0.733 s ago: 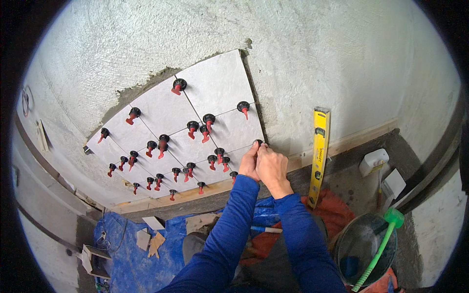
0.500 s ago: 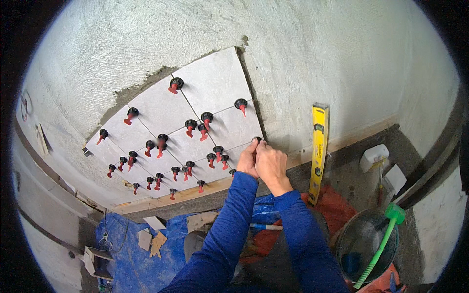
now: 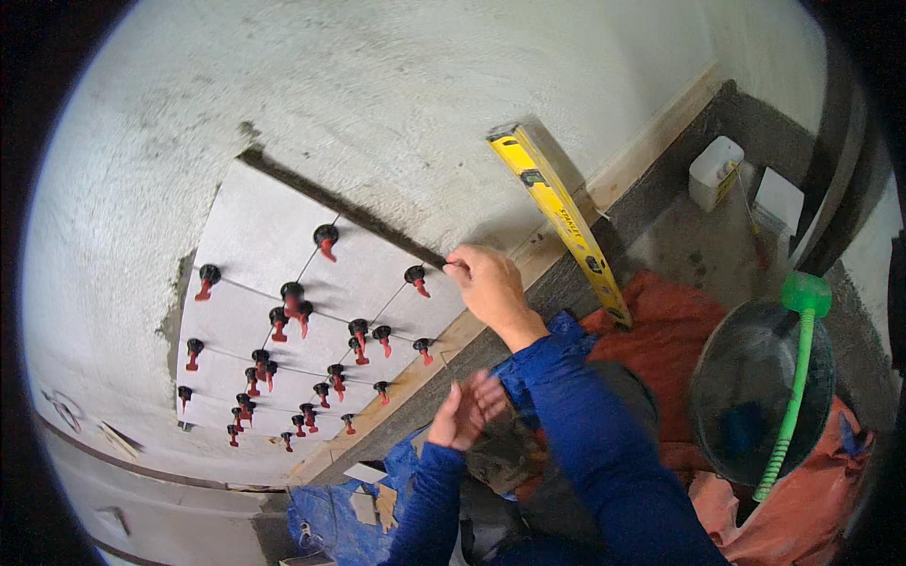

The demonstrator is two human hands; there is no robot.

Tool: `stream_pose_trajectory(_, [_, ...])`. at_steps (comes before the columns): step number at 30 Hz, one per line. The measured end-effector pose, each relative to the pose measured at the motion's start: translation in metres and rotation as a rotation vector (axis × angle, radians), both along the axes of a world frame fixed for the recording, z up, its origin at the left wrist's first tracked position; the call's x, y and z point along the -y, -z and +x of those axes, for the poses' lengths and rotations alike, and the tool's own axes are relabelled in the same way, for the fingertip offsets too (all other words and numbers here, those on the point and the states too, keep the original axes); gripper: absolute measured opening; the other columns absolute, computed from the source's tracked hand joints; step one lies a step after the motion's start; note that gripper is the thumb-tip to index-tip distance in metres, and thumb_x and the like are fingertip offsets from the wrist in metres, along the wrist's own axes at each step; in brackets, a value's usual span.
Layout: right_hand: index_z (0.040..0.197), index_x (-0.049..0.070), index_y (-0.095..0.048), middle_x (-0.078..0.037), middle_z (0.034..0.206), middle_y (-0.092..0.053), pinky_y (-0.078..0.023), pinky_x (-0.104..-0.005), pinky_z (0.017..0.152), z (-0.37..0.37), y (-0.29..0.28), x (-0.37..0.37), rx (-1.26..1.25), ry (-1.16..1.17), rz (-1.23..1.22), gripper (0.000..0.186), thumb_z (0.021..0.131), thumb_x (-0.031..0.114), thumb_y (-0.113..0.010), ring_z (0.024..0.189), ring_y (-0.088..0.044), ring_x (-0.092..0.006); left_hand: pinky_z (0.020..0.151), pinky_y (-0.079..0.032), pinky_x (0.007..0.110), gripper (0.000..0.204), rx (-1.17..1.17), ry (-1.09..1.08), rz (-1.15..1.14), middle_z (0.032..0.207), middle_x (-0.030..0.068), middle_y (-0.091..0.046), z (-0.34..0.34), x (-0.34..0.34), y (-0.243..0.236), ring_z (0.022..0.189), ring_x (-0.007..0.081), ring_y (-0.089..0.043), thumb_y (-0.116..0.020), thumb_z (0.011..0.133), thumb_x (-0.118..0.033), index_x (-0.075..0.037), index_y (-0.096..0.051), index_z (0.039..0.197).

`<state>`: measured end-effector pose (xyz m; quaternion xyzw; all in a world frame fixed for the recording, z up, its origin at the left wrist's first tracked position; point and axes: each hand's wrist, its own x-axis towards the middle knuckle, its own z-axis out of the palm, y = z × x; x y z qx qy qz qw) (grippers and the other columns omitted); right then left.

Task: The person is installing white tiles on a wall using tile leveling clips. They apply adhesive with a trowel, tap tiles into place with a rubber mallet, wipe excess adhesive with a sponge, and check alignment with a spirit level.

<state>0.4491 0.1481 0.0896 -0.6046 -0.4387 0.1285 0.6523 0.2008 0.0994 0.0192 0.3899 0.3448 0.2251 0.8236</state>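
My right hand [image 3: 491, 288] is at the right edge of the wall tiles [image 3: 269, 208], thumb and forefinger pinched together. A thin dark bit shows at the fingertips, too small to name. Just left of it, a tile-levelling clip [image 3: 415, 275] with a black round cap and red stem sits at a joint by the edge. My left hand [image 3: 467, 410] hangs lower, away from the tiles, holding nothing, its fingers apart and slightly blurred. Several more such clips, one of them a clip [image 3: 326, 238] higher up, stand along the other joints.
A yellow spirit level [image 3: 562, 217] leans against the wall to the right. Beyond are a black bucket [image 3: 703, 396], a green-handled tool [image 3: 802, 358] across it, and a white container [image 3: 714, 174]. An orange sheet [image 3: 651, 311] and a blue sheet [image 3: 326, 514] cover parts of the floor.
My left hand has left the clip at the tile edge and dropped, opening. My right hand has come off that clip to the tile edge beside it. The view has turned right.
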Motion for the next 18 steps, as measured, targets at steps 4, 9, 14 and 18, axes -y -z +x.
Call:
stream_pose_trajectory(4, [0.099,0.006,-0.073,-0.012,0.093,-0.072,-0.055,-0.0411,0.074,-0.007,0.005,-0.016,-0.083,0.038,0.291,0.012,0.087,0.007,-0.075,0.084,-0.071,-0.0333,0.111,-0.042,0.051,0.068,0.003,-0.194,-0.169,0.135,0.0102,-0.063,-0.055,0.017,0.035,0.126,0.0285,-0.058,-0.058,0.098,-0.062,-0.008,-0.057,0.140])
stream_pose_trajectory(9, [0.096,0.010,-0.073,-0.011,0.091,-0.070,-0.055,-0.0456,0.071,-0.010,0.007,-0.023,-0.166,0.004,0.340,0.008,0.088,0.012,-0.074,0.082,-0.069,-0.0348,0.108,-0.042,0.052,0.066,-0.082,-0.440,-0.232,0.129,0.0136,-0.065,-0.108,0.024,0.037,0.122,0.0303,-0.060,-0.068,0.090,-0.063,-0.008,-0.064,0.128])
stream_pose_trajectory(14, [0.094,0.009,-0.074,-0.010,0.088,-0.069,-0.054,-0.0435,0.067,-0.011,0.009,-0.026,-0.202,-0.051,0.421,0.008,0.088,0.013,-0.075,0.078,-0.069,-0.0337,0.110,-0.040,0.055,0.065,0.048,-0.546,-0.284,0.129,0.0155,-0.065,-0.135,0.023,0.029,0.124,0.0321,-0.058,-0.061,0.094,-0.061,-0.009,-0.063,0.132])
stream_pose_trajectory(18, [0.095,0.004,-0.074,-0.010,0.087,-0.071,-0.053,-0.0358,0.064,-0.015,0.008,-0.028,-0.165,-0.054,0.427,0.010,0.085,0.004,-0.077,0.074,-0.070,-0.0280,0.109,-0.040,0.054,0.065,0.084,-0.561,-0.262,0.129,0.0154,-0.064,-0.148,0.027,0.025,0.123,0.0325,-0.058,-0.063,0.094,-0.060,-0.010,-0.062,0.134])
